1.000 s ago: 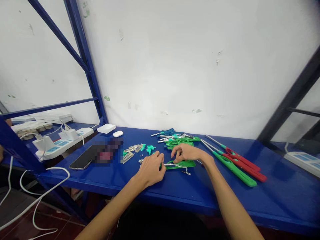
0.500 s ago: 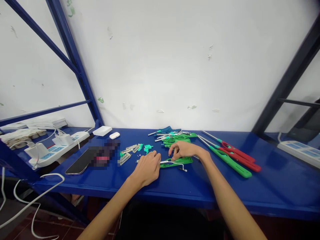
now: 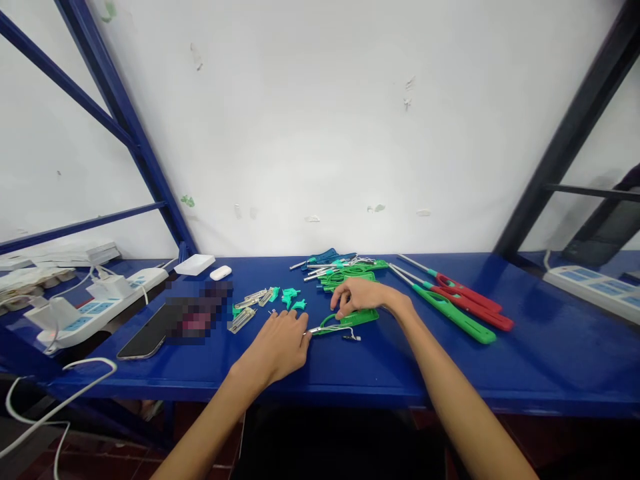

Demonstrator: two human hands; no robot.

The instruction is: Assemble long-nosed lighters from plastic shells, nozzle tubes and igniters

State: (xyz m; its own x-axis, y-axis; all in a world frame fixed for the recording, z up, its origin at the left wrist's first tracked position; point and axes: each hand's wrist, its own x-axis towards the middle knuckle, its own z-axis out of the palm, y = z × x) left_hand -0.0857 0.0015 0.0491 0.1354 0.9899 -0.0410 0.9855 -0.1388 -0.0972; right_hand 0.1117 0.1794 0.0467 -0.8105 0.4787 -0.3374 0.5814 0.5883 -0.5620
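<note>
My left hand (image 3: pixel 280 343) pinching metal tube (image 3: pixel 314 331) on green casing (image 3: pixel 365 316), right hand (image 3: pixel 357 295) curled by it, can't tell if gripping lol. Red lighters (image 3: pixel 475 311) off right.

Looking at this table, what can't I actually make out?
In the head view:
Left hand: its back hides the fingertips, so any grip on the metal tube can't be confirmed.
Right hand: detail too small to tell whether it touches the green handle.
Phone: partly covered by a pixelated patch.
Power strip at right: cut off by the picture's edge.
Small dark part: too small to identify.
</note>
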